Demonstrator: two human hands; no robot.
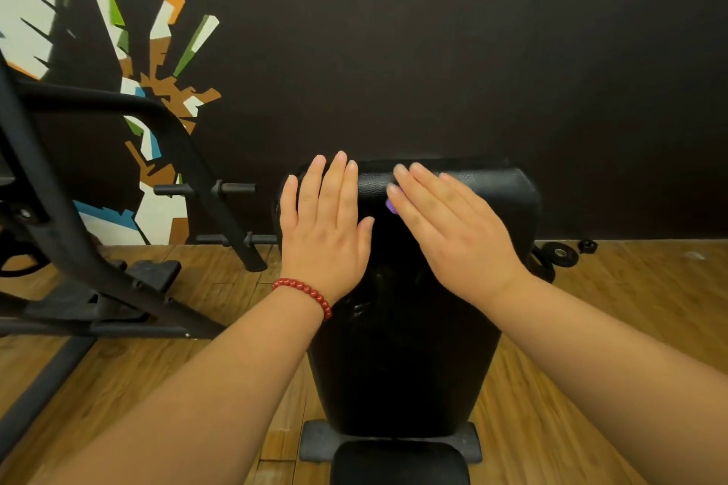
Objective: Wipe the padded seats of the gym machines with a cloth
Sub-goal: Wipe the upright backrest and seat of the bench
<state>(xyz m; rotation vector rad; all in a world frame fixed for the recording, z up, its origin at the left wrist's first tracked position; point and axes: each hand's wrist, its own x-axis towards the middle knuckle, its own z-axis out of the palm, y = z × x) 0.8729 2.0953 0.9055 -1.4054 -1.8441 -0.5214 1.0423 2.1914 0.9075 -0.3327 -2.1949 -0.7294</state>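
Pressing flat, fingers (423, 189) straight — right hand (453, 224) covers the purple cloth (391, 206) on the black pad (508, 197).

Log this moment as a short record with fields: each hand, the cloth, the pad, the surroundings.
left hand: flat, fingers straight, on the black pad, upper left; red bead bracelet at the wrist
right hand: flat, fingers straight, over the pad's top
cloth: only a purple sliver shows under the right hand
surroundings: machine frame at left, weight plate on the wood floor
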